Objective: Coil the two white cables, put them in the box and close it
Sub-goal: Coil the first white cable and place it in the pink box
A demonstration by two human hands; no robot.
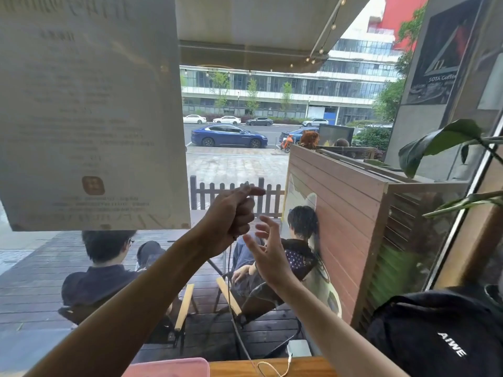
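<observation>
Both hands are raised high in front of a window, well above the wooden table [272,367] at the near edge. The left hand [231,213] is curled closed, pinching the end of a white cable [236,322] between thumb and forefinger; the connector tip shows just above the fingers. From that fist the cable hangs straight down, blurred, to the table, where it loops beside a small white charger [298,348]. The right hand [268,254] is open with fingers spread, just right of and below the left hand, close to the hanging cable but apart from it. A pink box [168,368] sits at the near left of the table.
</observation>
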